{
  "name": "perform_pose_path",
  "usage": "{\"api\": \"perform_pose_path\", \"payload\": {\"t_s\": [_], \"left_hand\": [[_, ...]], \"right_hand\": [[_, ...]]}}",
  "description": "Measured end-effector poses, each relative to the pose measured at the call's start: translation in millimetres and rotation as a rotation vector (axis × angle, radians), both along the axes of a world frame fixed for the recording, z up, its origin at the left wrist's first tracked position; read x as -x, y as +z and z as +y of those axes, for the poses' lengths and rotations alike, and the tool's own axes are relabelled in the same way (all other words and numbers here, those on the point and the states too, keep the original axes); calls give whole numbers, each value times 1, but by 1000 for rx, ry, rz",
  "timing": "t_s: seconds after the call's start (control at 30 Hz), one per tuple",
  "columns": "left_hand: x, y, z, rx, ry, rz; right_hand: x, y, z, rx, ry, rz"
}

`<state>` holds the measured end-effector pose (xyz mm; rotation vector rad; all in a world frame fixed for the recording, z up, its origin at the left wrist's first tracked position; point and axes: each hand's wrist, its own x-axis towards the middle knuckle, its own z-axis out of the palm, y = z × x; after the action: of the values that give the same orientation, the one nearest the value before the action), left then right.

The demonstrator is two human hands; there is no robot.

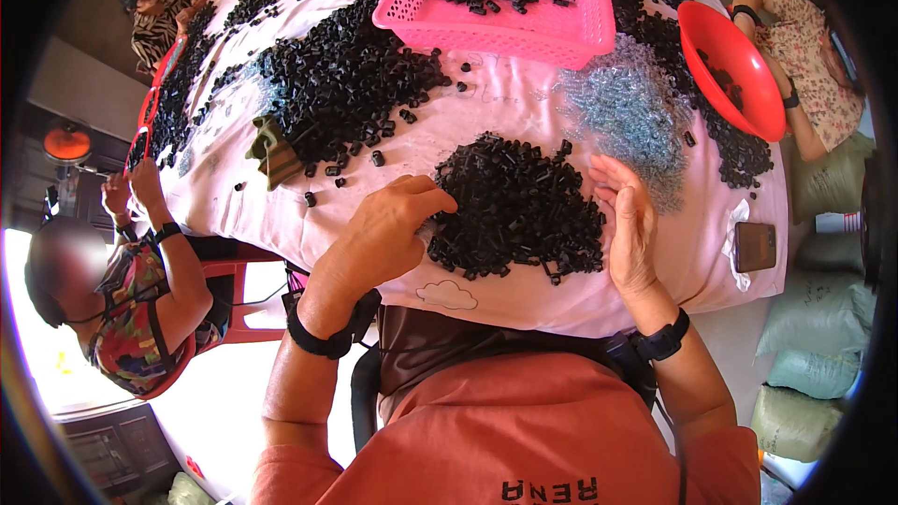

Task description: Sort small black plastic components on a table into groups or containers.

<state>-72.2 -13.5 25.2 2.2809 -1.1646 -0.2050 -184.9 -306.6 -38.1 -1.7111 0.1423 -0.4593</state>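
Note:
A heap of small black plastic caps [514, 210] lies on the pale pink cloth in front of me. My left hand [393, 229] is at the heap's left edge, its fingers bent and pressed together against the caps. Whatever the fingertips hold is hidden. On the opposite side, my right hand [629, 220] rests upright along the heap's edge, palm turned inward and fingers stretched out. No object shows in it. Just beyond the right hand spreads a pile of small clear bluish pieces [627, 103].
Farther off stands a pink plastic basket [496, 42] with some caps inside. A larger black heap [346, 75] is at left, beside a striped cloth [273, 151]. A red basin [739, 84] and a phone [754, 247] are at right. Other people sit around the table.

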Motion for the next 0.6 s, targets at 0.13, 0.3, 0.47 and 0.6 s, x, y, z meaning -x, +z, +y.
{"api": "perform_pose_path", "payload": {"t_s": [0.13,0.3,0.47,0.6], "left_hand": [[2,-3,-4,-5,11,-4],[2,-5,-5,26,4,-46],[-11,8,6,34,168,143],[-19,10,11,122,257,-307]], "right_hand": [[0,-2,0,3,0,-9],[0,0,0,9,-3,-6],[0,0,0,7,2,-7],[-1,1,1,3,2,-4]]}}
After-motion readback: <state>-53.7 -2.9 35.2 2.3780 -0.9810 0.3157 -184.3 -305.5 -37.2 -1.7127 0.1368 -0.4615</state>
